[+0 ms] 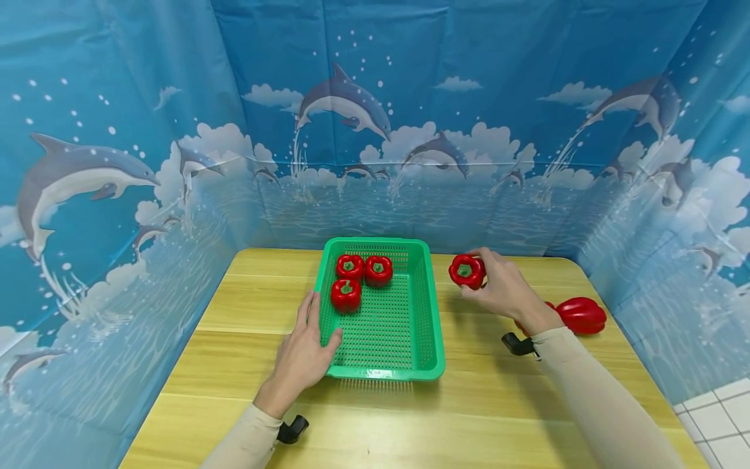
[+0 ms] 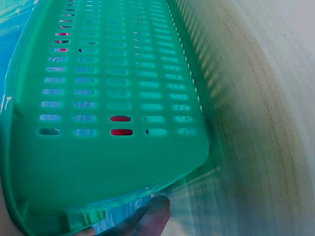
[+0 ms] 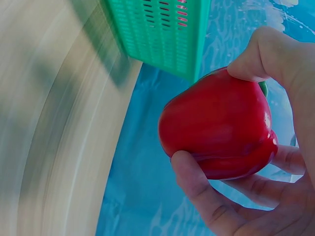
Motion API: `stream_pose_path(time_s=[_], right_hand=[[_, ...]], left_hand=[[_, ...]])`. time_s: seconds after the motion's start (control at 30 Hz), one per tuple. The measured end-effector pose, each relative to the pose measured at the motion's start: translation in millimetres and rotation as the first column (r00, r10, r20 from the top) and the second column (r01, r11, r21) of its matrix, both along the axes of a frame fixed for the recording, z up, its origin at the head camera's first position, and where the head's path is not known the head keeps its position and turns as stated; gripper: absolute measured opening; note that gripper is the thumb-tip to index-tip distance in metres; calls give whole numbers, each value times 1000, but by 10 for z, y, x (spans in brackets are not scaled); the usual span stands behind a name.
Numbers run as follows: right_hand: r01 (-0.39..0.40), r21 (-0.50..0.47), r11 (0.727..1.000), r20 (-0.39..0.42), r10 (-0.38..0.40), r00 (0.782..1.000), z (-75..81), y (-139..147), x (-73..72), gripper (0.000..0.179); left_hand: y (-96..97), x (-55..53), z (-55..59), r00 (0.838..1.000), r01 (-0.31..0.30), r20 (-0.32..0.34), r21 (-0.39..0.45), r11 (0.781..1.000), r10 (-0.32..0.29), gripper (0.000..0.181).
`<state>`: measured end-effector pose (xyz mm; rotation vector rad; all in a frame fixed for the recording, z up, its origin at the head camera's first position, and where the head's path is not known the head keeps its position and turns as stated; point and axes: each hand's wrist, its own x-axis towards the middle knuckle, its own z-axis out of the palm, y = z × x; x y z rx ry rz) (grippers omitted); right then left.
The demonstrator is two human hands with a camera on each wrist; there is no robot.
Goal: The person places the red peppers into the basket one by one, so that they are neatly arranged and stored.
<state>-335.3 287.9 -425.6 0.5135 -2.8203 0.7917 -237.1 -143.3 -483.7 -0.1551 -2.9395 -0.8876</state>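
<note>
My right hand (image 1: 504,284) grips a red bell pepper (image 1: 467,271) to the right of the basket, stem end facing the head camera. In the right wrist view, thumb and fingertips press on opposite sides of this bell pepper (image 3: 219,123). The green plastic basket (image 1: 436,326) has slotted walls and a mesh floor. Three red bell peppers stand in its far left part: one at the back (image 1: 349,267), one beside it (image 1: 378,271), one in front (image 1: 346,296). My left hand (image 1: 305,355) rests at the basket's left rim, fingers extended outside and thumb over the edge.
More red bell pepper (image 1: 581,316) lies at the table's right side, partly hidden behind my right wrist. The wooden table (image 1: 469,417) meets a blue dolphin-print curtain (image 1: 375,202) at the back and sides. White floor tiles (image 1: 717,413) show at lower right.
</note>
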Motion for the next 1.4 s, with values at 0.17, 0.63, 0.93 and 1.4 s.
stream_pose_path(time_s=[0.17,0.63,0.93,1.4], right_hand=[[-16,-13,1000,-5,16,1000,33,-65,18,67],[-47,18,999,-59,48,997,151,-228,99,66],[-76,7,997,-35,76,997,237,-361,131,67],[-137,-20,990,-25,136,990,291,-656,104,71]], left_hand=[[-8,-6,5,1000,1,-7,2,1000,-1,101],[-3,-4,3,1000,-3,-1,-1,1000,3,101],[8,7,5,1000,-1,4,21,1000,1,101],[1,15,-11,1000,-3,-3,24,1000,3,100]])
